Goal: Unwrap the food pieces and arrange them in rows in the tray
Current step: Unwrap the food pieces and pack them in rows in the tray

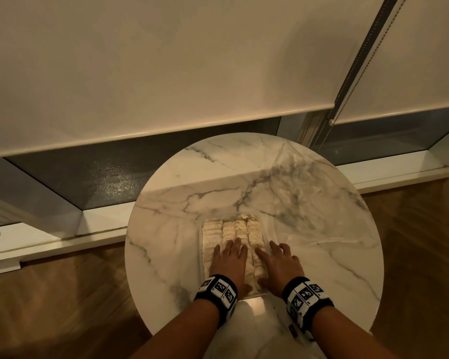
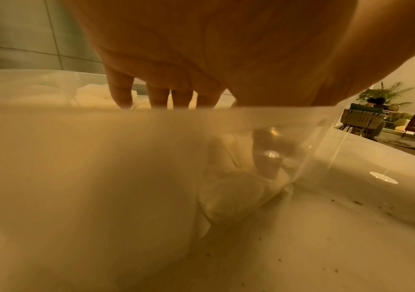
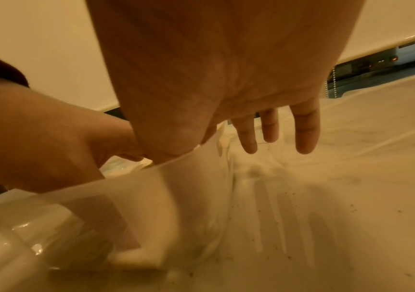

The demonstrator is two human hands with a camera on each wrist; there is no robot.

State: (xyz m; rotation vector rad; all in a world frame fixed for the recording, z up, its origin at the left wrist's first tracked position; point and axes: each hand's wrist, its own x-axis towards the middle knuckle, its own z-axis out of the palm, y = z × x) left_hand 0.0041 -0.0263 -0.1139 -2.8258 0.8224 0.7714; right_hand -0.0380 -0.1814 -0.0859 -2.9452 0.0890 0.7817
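Note:
A clear plastic tray [image 1: 200,255] stands at the near middle of the round marble table [image 1: 182,203]. Rows of pale food pieces [image 1: 228,230] run lengthwise in it. My left hand [image 1: 231,255] lies flat on the near part of the left rows with its fingers [image 2: 121,92] straight. My right hand [image 1: 275,260] is spread over the tray's right side: the index finger rests on the rightmost row and the other fingers [image 3: 304,134] reach past the rim above the table. Neither hand grips anything. Through the tray wall [image 2: 101,158] I see a food piece [image 2: 229,197] pressed into the near corner.
Crumpled clear plastic film [image 1: 309,203] lies on the table right of and behind the tray. The table's near edge is just below my wrists. A roller blind with a bead chain [image 1: 347,86] hangs behind the table, over a wooden floor [image 1: 62,307].

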